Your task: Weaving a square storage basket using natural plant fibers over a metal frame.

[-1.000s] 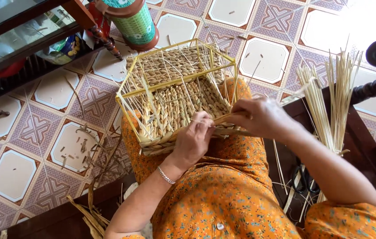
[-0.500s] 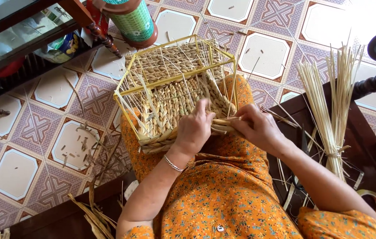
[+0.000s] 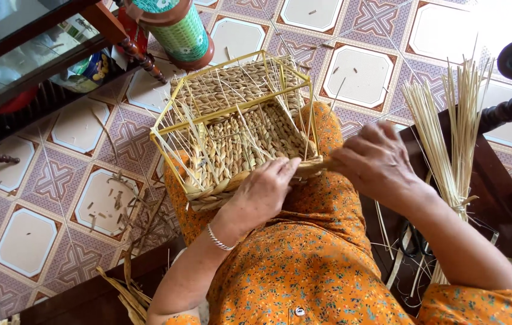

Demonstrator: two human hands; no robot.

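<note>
On the person's lap, over orange flower-printed cloth, rests a half-woven rectangular basket of pale straw on a yellow wire frame, tipped so that its open side faces up and toward the camera. Loose straw ends stick up from its walls all around. The left hand lies on the basket's near rim, fingers curled down over the woven edge and pressing on it; a thin silver bangle circles that wrist. The right hand is just beside the basket's right near corner, its fingers closed around a flat straw strand that runs from the rim into the hand. To the right, a tied bundle of long pale straw stalks stands upright against a dark wooden bench, with black-handled scissors lying on the bench near its foot. Beyond the basket, on the patterned floor tiles, stands a green cylindrical container with a red-brown base, next to a turned wooden table leg. Scraps of dry straw lie scattered on the tiles to the left.
</note>
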